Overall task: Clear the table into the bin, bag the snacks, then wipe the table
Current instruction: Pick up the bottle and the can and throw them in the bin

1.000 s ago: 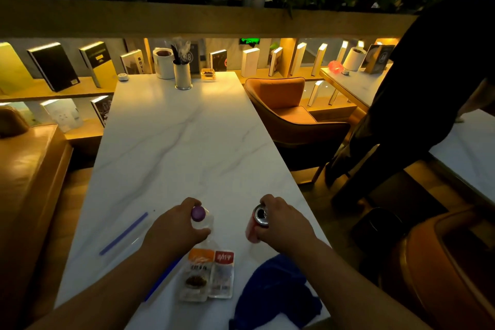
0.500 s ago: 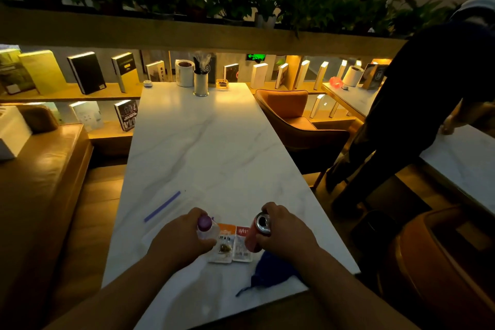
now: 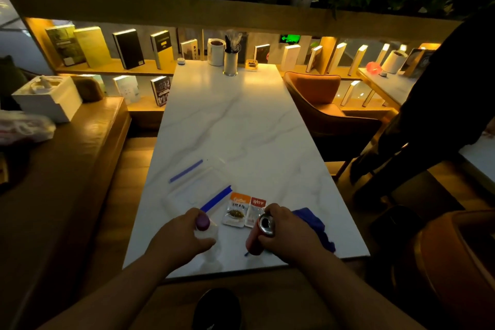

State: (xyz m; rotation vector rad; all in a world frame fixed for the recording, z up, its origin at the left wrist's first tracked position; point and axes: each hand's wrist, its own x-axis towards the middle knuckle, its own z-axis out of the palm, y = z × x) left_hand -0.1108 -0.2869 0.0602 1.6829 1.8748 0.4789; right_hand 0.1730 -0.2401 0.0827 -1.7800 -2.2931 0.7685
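I'm watching the left hand (image 3: 182, 240) gripping the bottle (image 3: 205, 228), right hand (image 3: 288, 234) clamping the can (image 3: 266, 224), probably lifting both for the bin (image 3: 217, 308) below. Snacks (image 3: 244, 210) are lying just beyond, between hands; cloth (image 3: 314, 225) waiting beside the right.

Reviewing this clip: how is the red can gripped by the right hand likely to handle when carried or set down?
The red can has its top opened, so it is probably light, maybe near empty. The right hand wraps it; thin walls may dent. Laid sideways, its round body would likely roll.
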